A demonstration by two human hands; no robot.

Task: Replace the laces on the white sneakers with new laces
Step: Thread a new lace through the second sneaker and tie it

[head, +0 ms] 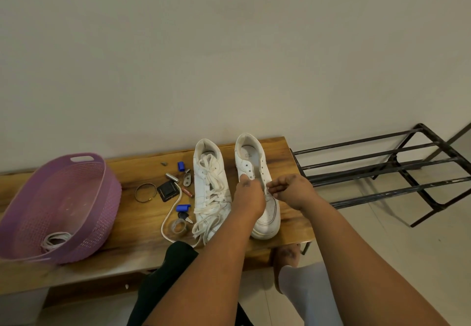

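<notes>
Sneakers are sitting side by side on the wooden bench (132, 173), toes toward the person: the right sneaker (257, 185) has bare upper eyelets, the left sneaker (210, 188) is carrying loose laces (210, 198). Both hands are working at the right one's eyelets; the left hand (248, 195) and right hand (290, 189) are curling their fingers in a pinch, though what they are pinching is too small to tell. A purple basket (96, 198) is sitting further left.

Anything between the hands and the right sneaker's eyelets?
Nothing visible. Both the left hand and right hand are already at the right sneaker, whose upper eyelets look empty. The left sneaker and the clutter sit off to the side.
</notes>
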